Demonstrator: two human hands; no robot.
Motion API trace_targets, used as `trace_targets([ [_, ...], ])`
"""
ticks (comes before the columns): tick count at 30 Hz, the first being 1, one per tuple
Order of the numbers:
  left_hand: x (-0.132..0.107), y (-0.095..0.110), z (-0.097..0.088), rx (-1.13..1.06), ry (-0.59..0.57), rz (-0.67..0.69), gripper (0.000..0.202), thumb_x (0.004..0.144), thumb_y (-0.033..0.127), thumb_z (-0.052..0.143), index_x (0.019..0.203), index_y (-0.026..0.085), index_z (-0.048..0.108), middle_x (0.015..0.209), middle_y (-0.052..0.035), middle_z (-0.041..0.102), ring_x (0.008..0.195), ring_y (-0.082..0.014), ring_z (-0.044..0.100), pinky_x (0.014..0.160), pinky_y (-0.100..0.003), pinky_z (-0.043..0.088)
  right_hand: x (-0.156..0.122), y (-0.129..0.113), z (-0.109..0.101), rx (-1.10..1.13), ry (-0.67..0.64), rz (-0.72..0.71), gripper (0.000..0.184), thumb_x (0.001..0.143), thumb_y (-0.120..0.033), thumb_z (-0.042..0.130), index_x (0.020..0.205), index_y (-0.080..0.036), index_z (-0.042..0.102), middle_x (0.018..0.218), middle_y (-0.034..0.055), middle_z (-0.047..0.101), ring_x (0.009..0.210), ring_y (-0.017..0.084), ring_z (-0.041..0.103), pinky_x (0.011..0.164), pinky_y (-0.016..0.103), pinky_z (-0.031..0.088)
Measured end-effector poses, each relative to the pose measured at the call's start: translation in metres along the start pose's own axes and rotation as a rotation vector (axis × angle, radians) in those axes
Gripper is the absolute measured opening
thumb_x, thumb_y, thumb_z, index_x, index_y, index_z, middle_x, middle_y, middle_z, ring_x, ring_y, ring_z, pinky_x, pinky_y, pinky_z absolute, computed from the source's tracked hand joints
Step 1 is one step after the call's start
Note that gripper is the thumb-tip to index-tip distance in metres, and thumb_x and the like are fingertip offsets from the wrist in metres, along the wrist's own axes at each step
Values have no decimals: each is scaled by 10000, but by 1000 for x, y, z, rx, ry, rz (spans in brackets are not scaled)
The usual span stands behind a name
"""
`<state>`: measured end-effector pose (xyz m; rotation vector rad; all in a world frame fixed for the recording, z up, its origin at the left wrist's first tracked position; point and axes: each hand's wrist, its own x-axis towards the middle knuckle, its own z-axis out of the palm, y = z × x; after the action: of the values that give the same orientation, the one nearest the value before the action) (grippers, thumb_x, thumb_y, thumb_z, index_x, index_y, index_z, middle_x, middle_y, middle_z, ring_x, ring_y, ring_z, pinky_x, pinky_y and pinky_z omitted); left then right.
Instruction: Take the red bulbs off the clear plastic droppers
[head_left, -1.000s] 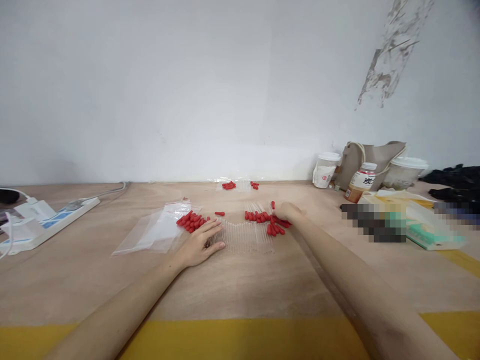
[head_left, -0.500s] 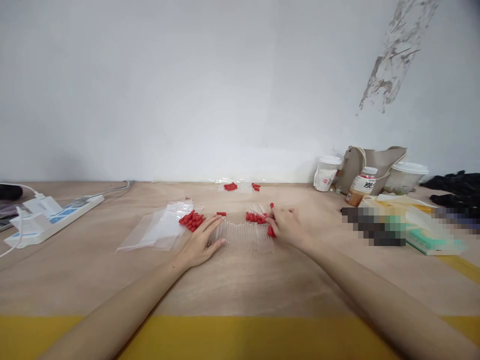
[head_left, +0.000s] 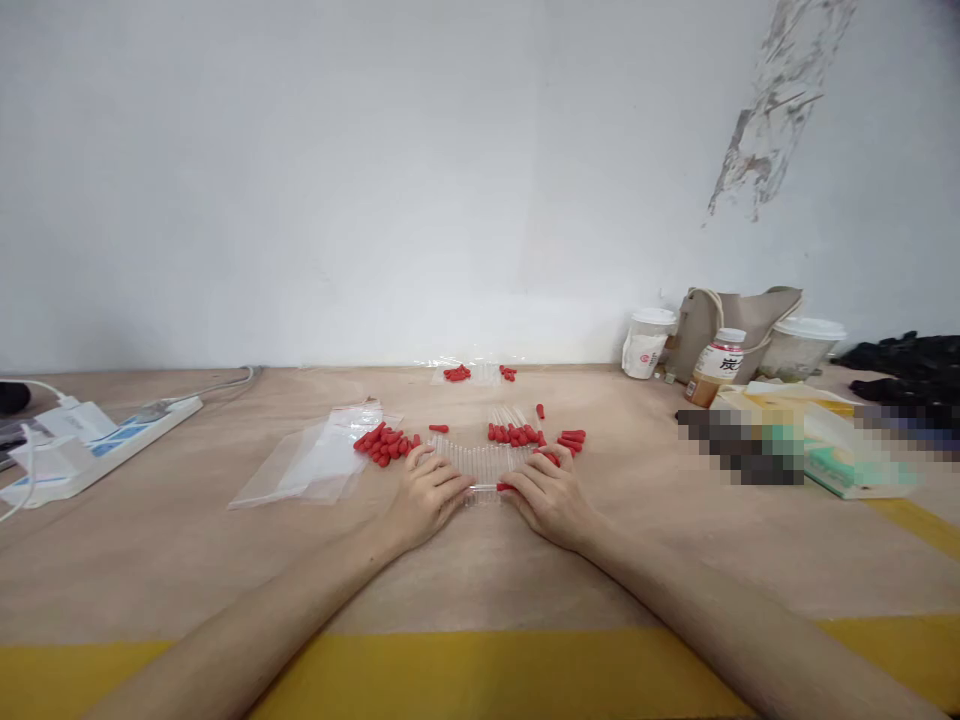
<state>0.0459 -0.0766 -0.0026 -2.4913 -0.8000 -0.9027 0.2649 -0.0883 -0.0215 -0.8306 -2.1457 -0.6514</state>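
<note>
A row of clear thin tubes (head_left: pixel 480 461) lies on the wooden table, with red caps (head_left: pixel 514 433) heaped behind it and another heap of red caps (head_left: pixel 385 442) to the left. My left hand (head_left: pixel 429 495) and my right hand (head_left: pixel 550 495) meet at the near edge of the tubes. The left fingers curl around one clear tube. Pinched in the right fingers is a red cap (head_left: pixel 505 487), held against that tube's end.
Clear zip bags (head_left: pixel 310 461) lie left of the caps. A white power strip (head_left: pixel 97 444) with plugs sits far left. More red caps (head_left: pixel 457 373) lie by the wall. Cups, a bottle (head_left: pixel 713 367), a bag and papers crowd the right side.
My right hand left the cap heap and came toward me with a red cap. My left hand shifted right along the tubes and closed on one. Both hands now meet.
</note>
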Motion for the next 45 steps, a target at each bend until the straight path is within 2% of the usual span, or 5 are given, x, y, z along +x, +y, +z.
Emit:
trace_targets([
  [3, 0, 1, -1, 25, 21, 14, 160, 842, 218, 486, 805, 209, 641, 655, 16, 632, 685, -124, 533, 872, -372, 298, 0, 3, 1, -2, 0, 3, 174, 823, -296, 524, 946, -195, 596, 748, 21, 626, 779, 152, 472, 873, 380, 212],
  [12, -4, 1, -1, -1, 17, -2, 140, 826, 203, 494, 777, 205, 626, 611, 24, 608, 664, -127, 512, 864, -393, 285, 1, 3, -6, 6, -36, 14, 181, 812, -243, 516, 670, -200, 620, 610, -3, 525, 693, 127, 404, 828, 378, 208],
  [39, -5, 4, -3, 17, 92, 100, 140, 832, 165, 479, 806, 189, 615, 610, 22, 612, 654, -120, 546, 860, -393, 318, -3, 8, -18, 100, -70, -155, 156, 792, -135, 439, 699, -179, 556, 613, -18, 522, 750, 130, 490, 858, 380, 272],
  [42, -9, -3, -6, 38, 111, 71, 145, 829, 173, 486, 793, 197, 624, 625, 16, 627, 669, -129, 555, 826, -378, 345, -8, 17, -21, 125, -57, -100, 159, 794, -155, 458, 690, -188, 574, 614, -21, 532, 767, 130, 504, 902, 416, 238],
  [45, -16, -22, -11, 53, 158, -117, 153, 830, 202, 488, 807, 208, 638, 695, -4, 647, 685, -139, 564, 752, -339, 390, -12, 43, -25, 175, 6, 130, 144, 805, -209, 486, 758, -212, 623, 680, -5, 562, 755, 134, 513, 867, 399, 290],
])
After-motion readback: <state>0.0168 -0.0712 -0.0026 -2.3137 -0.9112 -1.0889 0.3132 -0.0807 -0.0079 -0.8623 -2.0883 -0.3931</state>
